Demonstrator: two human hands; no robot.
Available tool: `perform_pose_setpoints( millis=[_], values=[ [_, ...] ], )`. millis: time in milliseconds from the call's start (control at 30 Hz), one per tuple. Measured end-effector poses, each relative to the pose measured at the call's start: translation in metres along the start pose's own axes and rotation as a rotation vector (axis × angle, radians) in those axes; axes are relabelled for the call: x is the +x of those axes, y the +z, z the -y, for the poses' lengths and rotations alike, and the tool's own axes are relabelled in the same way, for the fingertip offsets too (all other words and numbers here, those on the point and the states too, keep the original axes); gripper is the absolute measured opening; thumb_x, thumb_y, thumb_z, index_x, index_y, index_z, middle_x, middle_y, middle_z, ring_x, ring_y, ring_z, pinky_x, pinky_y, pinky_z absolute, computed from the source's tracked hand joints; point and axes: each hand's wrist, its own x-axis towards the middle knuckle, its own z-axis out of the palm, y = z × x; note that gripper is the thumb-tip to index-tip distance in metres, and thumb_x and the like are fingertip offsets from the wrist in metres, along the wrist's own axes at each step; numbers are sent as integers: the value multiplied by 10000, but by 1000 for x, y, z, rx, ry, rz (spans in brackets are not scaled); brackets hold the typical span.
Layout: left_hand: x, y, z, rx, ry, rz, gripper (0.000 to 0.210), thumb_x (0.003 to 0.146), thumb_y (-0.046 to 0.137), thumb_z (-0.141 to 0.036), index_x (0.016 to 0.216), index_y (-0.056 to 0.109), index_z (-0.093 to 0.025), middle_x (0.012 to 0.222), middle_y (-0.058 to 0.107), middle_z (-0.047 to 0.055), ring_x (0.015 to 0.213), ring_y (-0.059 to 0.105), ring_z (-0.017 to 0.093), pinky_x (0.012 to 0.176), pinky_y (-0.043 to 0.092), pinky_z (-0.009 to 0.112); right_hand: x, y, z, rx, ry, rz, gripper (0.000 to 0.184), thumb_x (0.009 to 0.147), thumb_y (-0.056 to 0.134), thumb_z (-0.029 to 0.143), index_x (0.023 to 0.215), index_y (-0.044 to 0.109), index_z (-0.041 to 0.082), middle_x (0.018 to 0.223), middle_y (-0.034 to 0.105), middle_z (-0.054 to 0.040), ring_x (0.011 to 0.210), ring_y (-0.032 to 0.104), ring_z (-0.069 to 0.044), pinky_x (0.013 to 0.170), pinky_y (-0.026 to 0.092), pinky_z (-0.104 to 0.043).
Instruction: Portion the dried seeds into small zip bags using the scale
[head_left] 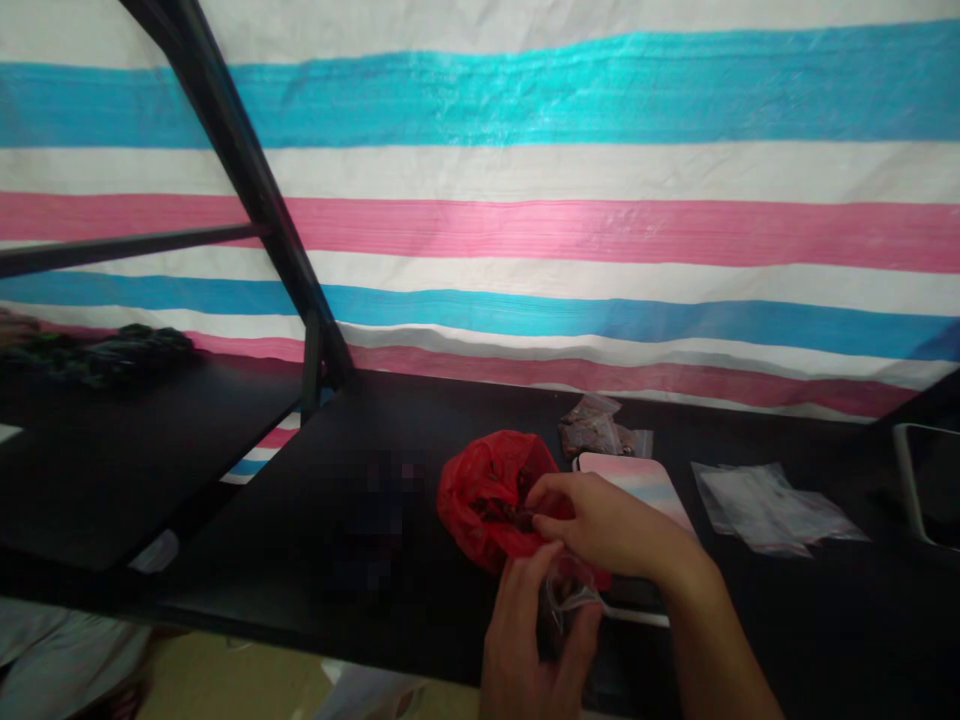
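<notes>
A red plastic bag sits with its mouth spread, holding dark brown dried bits. Over its right side, my right hand has its thumb and fingers pinched together on some of these bits; their exact kind is unclear. In front of the red bag, my left hand grips a small clear zip bag with its mouth held apart. Something dark shows inside the zip bag. Partly hidden behind my right arm lies a flat, pink-and-white, shiny-topped device, perhaps a small scale.
Filled zip bags lie behind the device. Flat clear zip bags are piled to the right, near a white-edged screen. A black metal frame rises at left, before a striped tarp. Dark green stuff lies far left.
</notes>
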Motion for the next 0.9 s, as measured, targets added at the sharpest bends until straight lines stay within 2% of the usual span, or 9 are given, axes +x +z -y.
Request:
perform_pose_setpoints(
  millis=[133,333,467,533,600,700,900],
  values=[
    [-1,1,0,29,18,-74,357,1020,635,-445,1307,684,-239,1093,785,93,957,771,225,863,646,332,-1,-3,4,15,-3,45,198,921,642,210,1022,813,209,942,822,-47,836,749,-209,726,528,-295],
    [7,-13,4,125,136,33,382,996,686,-361,1359,657,-248,1130,805,78,968,792,218,811,659,301,-7,-10,4,46,4,53,196,952,622,249,1015,801,198,887,807,-43,773,732,-197,653,511,-279],
    [5,-9,2,252,189,-33,359,1038,598,-457,1324,671,-252,1074,815,81,967,790,249,976,624,433,-8,-12,2,97,-31,24,194,957,629,274,1040,789,201,908,807,-36,787,727,-191,686,526,-284],
    [0,-2,-2,271,170,-93,372,1062,529,-498,1297,675,-249,1004,809,84,923,781,251,1007,596,471,-8,-13,2,86,-37,-14,187,958,634,275,1038,787,201,931,807,-37,821,731,-194,730,535,-293],
    [-6,4,-6,253,153,-123,396,1068,498,-529,1282,675,-246,959,797,92,884,770,250,950,606,454,-6,-14,2,79,-47,-54,189,965,633,279,1048,784,202,957,807,-39,854,733,-199,763,539,-303],
    [-12,10,-8,229,141,-139,428,1057,501,-571,1284,669,-250,944,786,96,843,762,248,876,622,431,-3,-14,-1,125,-79,-87,201,987,617,296,1076,774,209,975,811,-35,866,737,-200,778,544,-311],
    [-13,12,-6,204,80,-127,434,1059,502,-562,1303,667,-243,971,787,97,849,763,241,911,630,429,-2,-13,-6,153,-122,-114,202,1010,592,300,1085,763,222,1047,812,-34,922,742,-200,808,543,-315]
  ],
)
